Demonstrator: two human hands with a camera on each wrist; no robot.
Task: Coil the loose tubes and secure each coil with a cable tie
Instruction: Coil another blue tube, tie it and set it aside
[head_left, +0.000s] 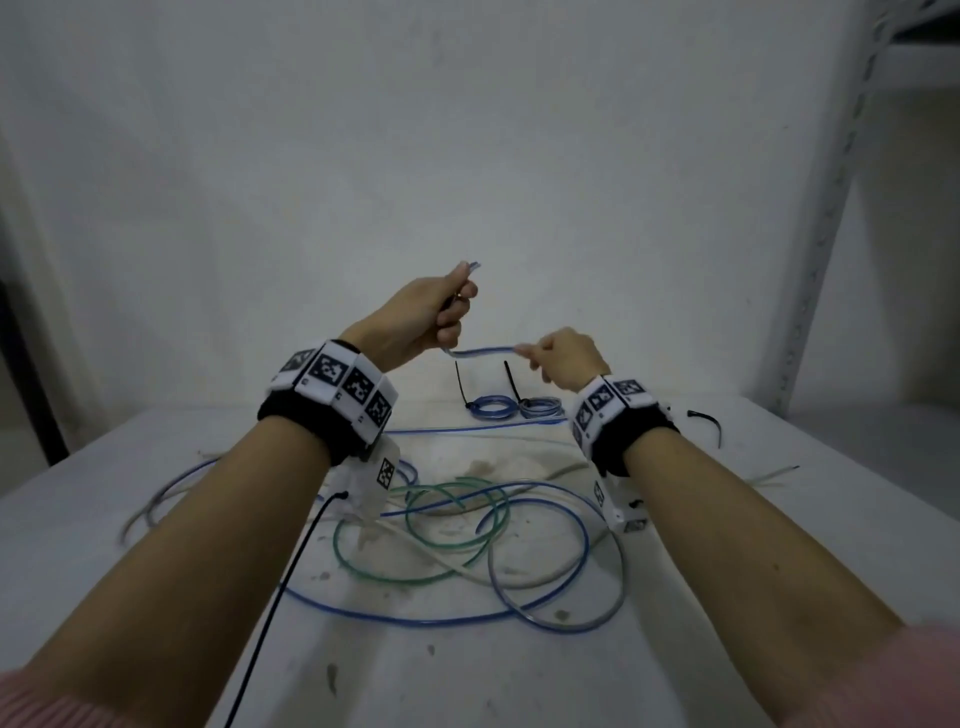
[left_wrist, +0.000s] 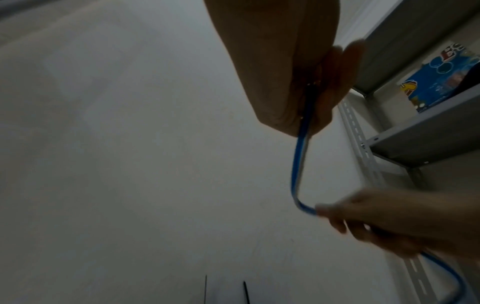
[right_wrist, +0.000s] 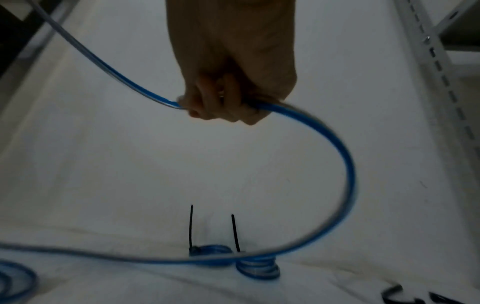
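A blue tube (head_left: 483, 352) stretches between a person's two raised hands above a white table (head_left: 779, 519), its short free end poking out past the thumb of the left hand (head_left: 421, 317). The left hand's fingers are curled round the tube near that end; the right hand (head_left: 563, 358) is closed round it a little farther along, and the stretch between them sags in a shallow curve. From the right hand, seen in the right wrist view, the tube (right_wrist: 337, 144) swings down in a wide loop and runs off across the table to the left.

At the far edge of the table lie two finished coils side by side: a blue coil (head_left: 491, 405) and a paler blue-and-clear coil (head_left: 543, 407), each bound by a black cable tie whose tail stands upright (the left tie (head_left: 461, 384), the right tie (head_left: 511, 380)). A loose black cable tie (head_left: 709, 420) lies to the right, behind the right wrist.

Beneath the forearms sprawls a tangle of uncoiled tubes: a green tube (head_left: 415, 540), a white tube (head_left: 452, 561) and a clear grey tube (head_left: 597, 613), along with more blue tubing. A grey metal shelving unit (head_left: 831, 208) stands at the right against the pale wall; the left wrist view shows a blue box (left_wrist: 441, 82) on one of its shelves.
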